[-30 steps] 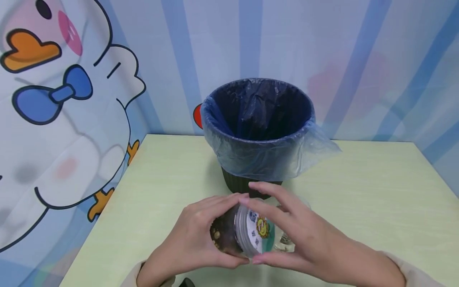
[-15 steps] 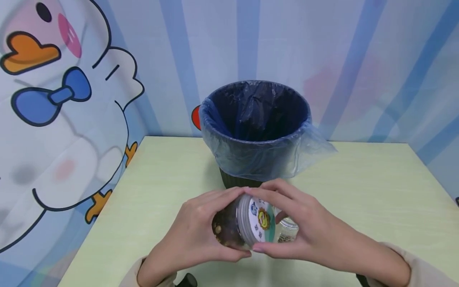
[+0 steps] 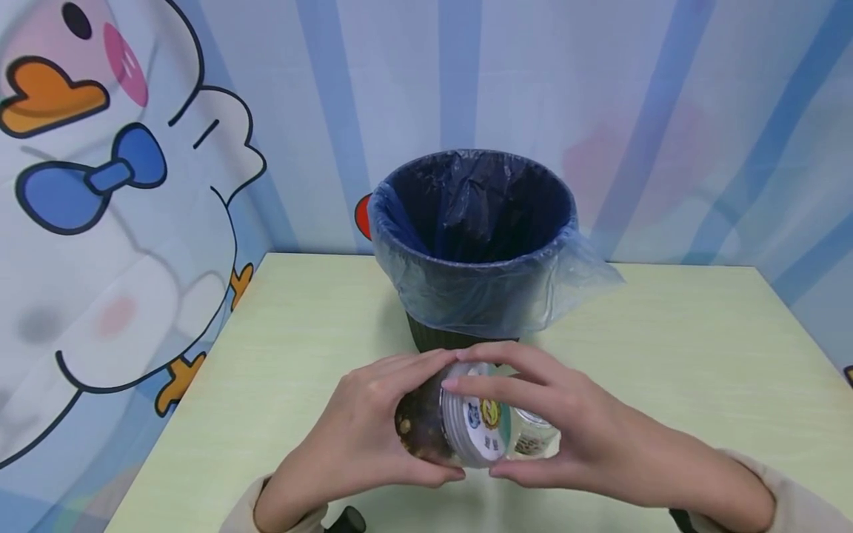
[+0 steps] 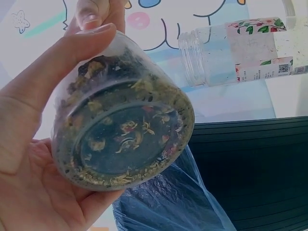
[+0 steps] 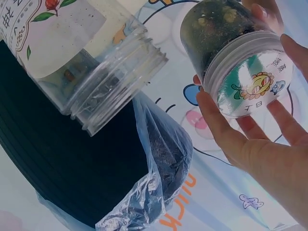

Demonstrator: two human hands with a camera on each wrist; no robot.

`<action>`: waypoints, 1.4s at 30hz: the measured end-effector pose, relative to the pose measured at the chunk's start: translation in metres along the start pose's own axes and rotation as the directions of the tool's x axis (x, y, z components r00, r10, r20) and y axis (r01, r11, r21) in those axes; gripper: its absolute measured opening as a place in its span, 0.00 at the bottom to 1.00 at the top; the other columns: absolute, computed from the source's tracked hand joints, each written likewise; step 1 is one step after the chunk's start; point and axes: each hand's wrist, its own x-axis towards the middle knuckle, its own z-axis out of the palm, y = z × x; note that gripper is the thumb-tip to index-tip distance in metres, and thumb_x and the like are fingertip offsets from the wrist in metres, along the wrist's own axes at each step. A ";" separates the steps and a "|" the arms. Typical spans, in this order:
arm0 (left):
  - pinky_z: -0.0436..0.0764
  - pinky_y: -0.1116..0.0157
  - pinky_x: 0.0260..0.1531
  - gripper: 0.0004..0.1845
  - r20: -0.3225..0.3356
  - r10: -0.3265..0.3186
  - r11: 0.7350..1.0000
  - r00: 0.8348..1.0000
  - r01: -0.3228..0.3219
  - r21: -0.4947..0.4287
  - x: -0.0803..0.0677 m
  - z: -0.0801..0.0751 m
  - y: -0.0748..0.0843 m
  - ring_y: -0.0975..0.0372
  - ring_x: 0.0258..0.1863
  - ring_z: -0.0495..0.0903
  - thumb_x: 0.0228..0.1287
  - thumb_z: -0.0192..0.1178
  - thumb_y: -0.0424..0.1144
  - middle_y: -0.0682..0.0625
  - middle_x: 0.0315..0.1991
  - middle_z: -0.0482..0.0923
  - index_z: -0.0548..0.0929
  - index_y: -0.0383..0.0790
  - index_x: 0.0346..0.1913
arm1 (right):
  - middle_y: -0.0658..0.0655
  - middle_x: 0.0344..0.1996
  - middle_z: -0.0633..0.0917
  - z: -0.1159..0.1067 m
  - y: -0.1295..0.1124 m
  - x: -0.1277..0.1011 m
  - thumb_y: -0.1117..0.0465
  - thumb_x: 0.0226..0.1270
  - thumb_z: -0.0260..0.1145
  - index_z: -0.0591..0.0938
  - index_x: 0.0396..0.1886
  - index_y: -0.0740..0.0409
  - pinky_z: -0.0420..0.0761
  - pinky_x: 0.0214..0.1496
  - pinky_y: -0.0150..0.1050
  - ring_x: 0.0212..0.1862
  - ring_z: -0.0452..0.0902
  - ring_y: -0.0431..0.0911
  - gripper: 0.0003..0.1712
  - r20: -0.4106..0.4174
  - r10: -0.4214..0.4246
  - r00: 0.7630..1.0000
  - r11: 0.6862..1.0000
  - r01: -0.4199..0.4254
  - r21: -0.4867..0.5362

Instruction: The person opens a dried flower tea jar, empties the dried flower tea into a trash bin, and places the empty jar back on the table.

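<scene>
The left hand [image 3: 360, 437] grips a small clear jar [image 3: 426, 426] packed with dark dried flowers, fingers over the top and thumb beneath; the jar lies on its side in the air, its base turned toward the left palm and its mouth toward the right hand; from the left wrist view the round base [image 4: 126, 144] shows full on, with dried petals and bits of leaf pressed against the plastic. The right hand [image 3: 573, 437] grasps the lid [image 3: 476, 426] on that jar, fingertips curled round its ribbed grey rim and thumb under it; the lid's face carries a sticker with a sunflower and some print, seen plainly in the right wrist view [image 5: 250, 84]; the lid sits on the jar's mouth, though whether it is tight or loosened cannot be told.

Just behind the right hand's fingers, on the side away from the person, a second clear jar [image 3: 533, 433] stands on the table with no lid; its threaded mouth is bare and a floral label wraps its body [image 5: 62, 45]; only a sliver of it shows between the fingers in the head view.

Beyond both hands stands a dark bin [image 3: 453, 337] lined with a thin bluish bag [image 3: 580, 274], whose edge folds over the rim and hangs loose toward the right hand's side; the pale green table [image 3: 700, 355] carries the bin; a cartoon duck [image 3: 126, 222] is printed on the wall to the left hand's side.
</scene>
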 end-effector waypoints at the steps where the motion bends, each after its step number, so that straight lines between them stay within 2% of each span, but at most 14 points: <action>1: 0.81 0.60 0.52 0.51 0.001 -0.002 1.000 1.000 0.002 0.002 0.000 0.000 0.000 0.68 0.56 0.75 0.39 0.82 0.56 0.63 0.64 0.73 0.71 0.55 0.71 | 0.54 0.71 0.66 0.000 0.000 0.000 0.57 0.59 0.77 0.68 0.74 0.49 0.78 0.58 0.43 0.70 0.63 0.48 0.44 0.007 -0.001 1.000 1.000 0.001 -0.002; 3: 0.80 0.60 0.53 0.51 0.000 0.002 1.000 1.000 -0.002 0.005 -0.001 0.000 0.000 0.68 0.57 0.75 0.39 0.82 0.57 0.63 0.64 0.73 0.71 0.55 0.71 | 0.54 0.72 0.64 0.001 -0.002 -0.001 0.55 0.60 0.76 0.66 0.75 0.49 0.79 0.57 0.42 0.70 0.62 0.48 0.45 0.014 0.024 1.000 1.000 -0.024 -0.007; 6: 0.80 0.61 0.53 0.52 0.000 0.002 1.000 1.000 -0.002 0.010 -0.001 -0.001 0.001 0.68 0.56 0.75 0.39 0.82 0.57 0.62 0.64 0.74 0.71 0.53 0.72 | 0.50 0.71 0.62 0.002 -0.007 -0.001 0.51 0.64 0.73 0.60 0.78 0.45 0.80 0.55 0.42 0.67 0.64 0.45 0.47 0.018 0.131 0.991 0.991 -0.131 -0.001; 9: 0.80 0.62 0.52 0.51 0.003 0.005 1.000 1.000 -0.005 0.013 -0.001 -0.001 0.002 0.68 0.55 0.76 0.40 0.81 0.57 0.61 0.63 0.74 0.71 0.52 0.72 | 0.46 0.67 0.64 0.004 -0.011 0.000 0.47 0.65 0.71 0.56 0.79 0.41 0.82 0.49 0.37 0.60 0.68 0.40 0.48 -0.006 0.238 0.971 0.971 -0.238 0.000; 11: 0.81 0.63 0.51 0.52 0.005 0.005 1.000 1.000 -0.005 0.013 -0.001 -0.001 0.003 0.68 0.55 0.76 0.40 0.81 0.57 0.61 0.63 0.74 0.70 0.51 0.72 | 0.45 0.63 0.66 0.006 -0.012 0.000 0.47 0.64 0.71 0.57 0.78 0.40 0.82 0.43 0.33 0.54 0.71 0.38 0.48 -0.031 0.267 0.963 0.964 -0.267 0.006; 13: 0.81 0.62 0.52 0.52 0.004 0.008 1.000 1.000 -0.008 0.013 -0.001 -0.001 0.003 0.68 0.55 0.76 0.41 0.81 0.57 0.61 0.64 0.74 0.70 0.52 0.72 | 0.46 0.60 0.69 0.009 -0.012 0.000 0.47 0.64 0.72 0.59 0.78 0.42 0.82 0.38 0.30 0.51 0.72 0.38 0.47 -0.056 0.262 0.963 0.965 -0.262 0.011; 17: 0.80 0.62 0.52 0.51 0.000 0.008 1.000 1.000 -0.008 0.020 -0.001 -0.002 0.003 0.67 0.56 0.76 0.41 0.81 0.58 0.61 0.64 0.74 0.70 0.52 0.72 | 0.47 0.58 0.71 0.012 -0.010 0.002 0.47 0.62 0.74 0.64 0.75 0.45 0.82 0.35 0.30 0.50 0.72 0.40 0.45 -0.097 0.222 0.970 0.975 -0.219 0.033; 21: 0.80 0.61 0.54 0.51 0.005 0.003 1.000 1.000 -0.003 0.030 0.000 -0.003 0.003 0.67 0.57 0.75 0.41 0.81 0.57 0.61 0.64 0.74 0.70 0.53 0.72 | 0.49 0.61 0.70 0.011 -0.007 0.002 0.48 0.61 0.75 0.66 0.75 0.48 0.82 0.38 0.32 0.53 0.72 0.43 0.45 -0.112 0.151 0.982 0.989 -0.150 0.015; 27: 0.79 0.61 0.54 0.51 0.020 0.006 1.000 1.000 -0.007 0.010 -0.001 -0.004 0.001 0.68 0.57 0.75 0.40 0.81 0.56 0.62 0.64 0.74 0.71 0.53 0.71 | 0.54 0.68 0.66 0.006 -0.002 0.001 0.51 0.63 0.74 0.66 0.75 0.50 0.81 0.53 0.41 0.65 0.65 0.48 0.43 -0.028 0.011 1.000 0.999 -0.012 -0.038; 30: 0.79 0.60 0.54 0.50 0.035 0.003 1.000 0.999 -0.003 -0.007 -0.002 -0.004 0.000 0.67 0.58 0.75 0.41 0.81 0.57 0.61 0.64 0.74 0.72 0.52 0.71 | 0.56 0.70 0.64 0.004 -0.001 0.000 0.49 0.67 0.70 0.67 0.74 0.49 0.80 0.56 0.45 0.69 0.61 0.50 0.39 0.024 -0.056 0.998 0.994 0.058 -0.090; 33: 0.79 0.60 0.55 0.50 0.039 0.006 1.000 0.999 -0.006 -0.016 -0.002 -0.004 -0.001 0.67 0.58 0.75 0.41 0.81 0.56 0.61 0.64 0.74 0.72 0.51 0.71 | 0.57 0.72 0.63 0.002 0.000 0.000 0.48 0.69 0.67 0.68 0.74 0.48 0.80 0.56 0.46 0.70 0.60 0.50 0.36 0.047 -0.086 0.995 0.989 0.091 -0.117; 37: 0.79 0.60 0.54 0.51 0.019 0.033 0.999 0.999 -0.032 -0.017 -0.002 -0.003 -0.003 0.67 0.58 0.75 0.40 0.82 0.56 0.60 0.65 0.74 0.71 0.51 0.71 | 0.56 0.73 0.60 0.003 -0.003 0.002 0.47 0.65 0.71 0.64 0.76 0.49 0.81 0.54 0.45 0.69 0.62 0.50 0.44 0.023 -0.037 0.999 0.991 0.040 -0.124; 40: 0.80 0.61 0.53 0.52 0.004 0.042 0.999 0.999 -0.042 -0.004 -0.002 -0.002 -0.003 0.67 0.57 0.76 0.39 0.82 0.56 0.60 0.64 0.74 0.71 0.50 0.72 | 0.52 0.71 0.61 0.005 -0.005 0.003 0.44 0.63 0.72 0.59 0.78 0.47 0.81 0.54 0.43 0.66 0.65 0.46 0.49 -0.008 0.076 0.997 0.987 -0.076 -0.144; 42: 0.80 0.62 0.52 0.52 0.002 0.033 0.999 0.999 -0.033 0.007 -0.002 -0.002 -0.003 0.67 0.56 0.76 0.40 0.81 0.57 0.60 0.64 0.74 0.71 0.50 0.72 | 0.49 0.68 0.63 0.007 -0.006 0.004 0.42 0.64 0.70 0.57 0.78 0.45 0.81 0.52 0.40 0.62 0.68 0.41 0.48 -0.027 0.157 0.987 0.975 -0.159 -0.157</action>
